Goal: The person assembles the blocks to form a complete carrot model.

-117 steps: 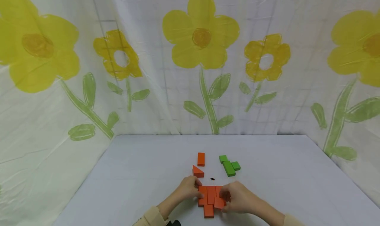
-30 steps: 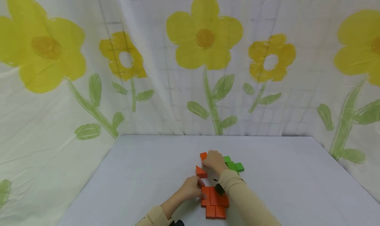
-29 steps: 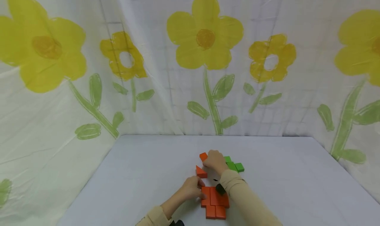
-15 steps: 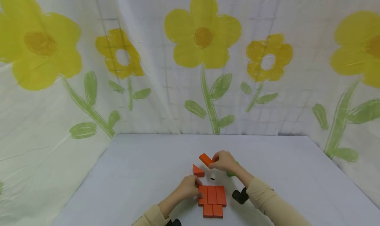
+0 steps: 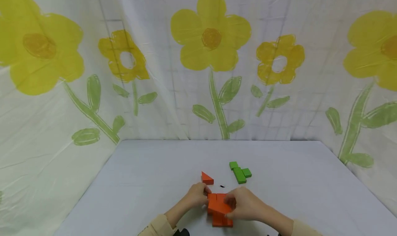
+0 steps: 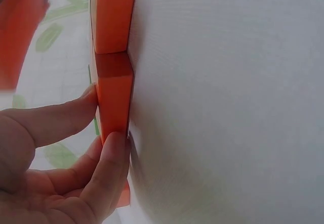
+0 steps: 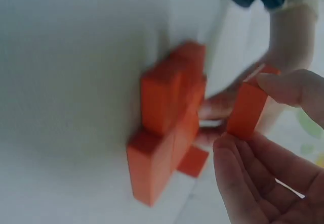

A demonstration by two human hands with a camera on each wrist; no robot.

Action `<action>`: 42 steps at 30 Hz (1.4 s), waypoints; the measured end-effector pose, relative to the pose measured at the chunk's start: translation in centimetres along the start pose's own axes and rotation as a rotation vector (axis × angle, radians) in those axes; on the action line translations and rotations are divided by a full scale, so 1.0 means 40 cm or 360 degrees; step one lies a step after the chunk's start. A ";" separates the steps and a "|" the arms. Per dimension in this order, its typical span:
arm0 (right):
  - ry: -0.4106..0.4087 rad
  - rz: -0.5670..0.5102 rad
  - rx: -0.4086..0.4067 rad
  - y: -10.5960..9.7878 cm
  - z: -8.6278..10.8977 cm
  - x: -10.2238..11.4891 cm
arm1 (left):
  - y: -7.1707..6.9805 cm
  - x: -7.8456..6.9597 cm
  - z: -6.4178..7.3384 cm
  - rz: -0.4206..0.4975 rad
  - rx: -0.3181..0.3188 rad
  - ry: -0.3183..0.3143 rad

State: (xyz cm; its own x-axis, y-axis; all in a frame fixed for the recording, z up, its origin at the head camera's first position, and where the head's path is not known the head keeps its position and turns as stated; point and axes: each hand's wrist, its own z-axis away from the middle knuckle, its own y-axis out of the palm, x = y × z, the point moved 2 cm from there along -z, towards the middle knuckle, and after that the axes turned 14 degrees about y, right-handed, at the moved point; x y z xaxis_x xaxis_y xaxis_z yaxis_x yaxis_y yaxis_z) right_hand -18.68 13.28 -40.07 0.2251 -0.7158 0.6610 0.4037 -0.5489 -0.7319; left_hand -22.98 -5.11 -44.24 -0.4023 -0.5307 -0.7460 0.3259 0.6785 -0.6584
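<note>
In the head view, flat orange wooden blocks [image 5: 218, 221] lie pushed together near the front of the table. My left hand [image 5: 197, 194] stays at their left side; the left wrist view shows thumb and fingers pinching the end orange block [image 6: 115, 100]. Just above the group, my right hand [image 5: 247, 203] holds a long orange block [image 5: 218, 205] between thumb and fingers. That block is tilted and apart from the others in the right wrist view, where the group [image 7: 167, 113] lies beside it. It hides part of the group from the head camera.
An orange triangular block [image 5: 207, 179] lies behind the left hand. Farther back to the right are several green blocks [image 5: 239, 175], touching one another. A small dark mark [image 5: 222, 186] shows on the white table [image 5: 149, 181]. A flowered curtain [image 5: 186, 101] hangs behind.
My right hand has picked up the long orange block from the back of the table and carried it forward over the group. Earlier it added a small block to the front row. My left hand stays in place.
</note>
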 end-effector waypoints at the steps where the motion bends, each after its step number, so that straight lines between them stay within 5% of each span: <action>1: 0.0006 0.0006 0.0040 0.012 0.009 -0.001 | 0.000 0.000 0.000 -0.0003 0.0001 -0.0003; 7: 0.0123 0.0056 0.0224 0.068 0.048 -0.016 | 0.000 -0.003 0.001 0.0016 -0.0001 -0.0019; 15: 0.0060 0.0327 0.0130 0.087 0.051 -0.024 | -0.002 -0.004 0.004 0.0014 -0.0005 -0.0011; 42: 0.0025 0.0264 0.0132 0.086 0.045 -0.025 | 0.001 -0.001 0.005 0.0018 -0.0015 0.0016</action>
State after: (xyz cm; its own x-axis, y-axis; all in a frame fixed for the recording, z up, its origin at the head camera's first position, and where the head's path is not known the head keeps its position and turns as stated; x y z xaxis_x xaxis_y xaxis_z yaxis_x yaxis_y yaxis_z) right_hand -15.92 12.88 -42.96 0.2808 -0.8006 0.5293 0.4342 -0.3859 -0.8140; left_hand -22.78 -5.17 -44.23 -0.4070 -0.5180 -0.7524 0.3224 0.6892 -0.6489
